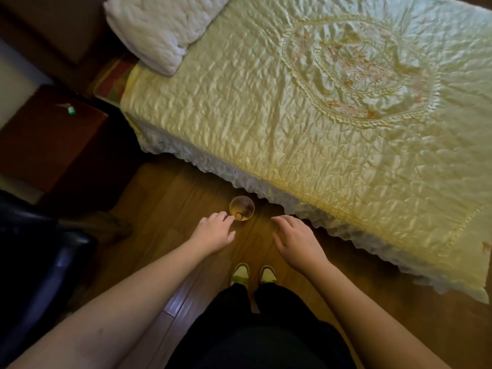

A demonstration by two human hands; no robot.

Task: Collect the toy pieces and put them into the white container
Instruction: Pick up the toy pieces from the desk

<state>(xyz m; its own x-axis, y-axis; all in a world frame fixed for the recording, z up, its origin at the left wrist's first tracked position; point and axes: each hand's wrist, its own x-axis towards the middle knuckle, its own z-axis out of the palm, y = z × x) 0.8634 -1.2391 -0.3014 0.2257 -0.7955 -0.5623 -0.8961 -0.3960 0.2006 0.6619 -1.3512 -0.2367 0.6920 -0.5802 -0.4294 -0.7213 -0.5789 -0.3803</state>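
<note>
A small round whitish container (245, 205) stands on the wooden floor by the bed's frilled edge. A small dark ring-shaped piece (238, 216) lies inside it near the front rim. My left hand (213, 233) hovers just left of the container with its fingertips over the rim, fingers loosely curled and nothing visible in them. My right hand (295, 241) hangs to the right of the container, palm down, fingers spread and drooping, holding nothing. No other toy pieces show on the floor or the bed.
A bed with a yellow quilted cover (306, 115) and a white pillow (159, 27) fills the upper right. A dark red nightstand (48, 139) carries a small green item (70, 110). A black chair (32, 249) stands left. My shoes (253, 274) are below the container.
</note>
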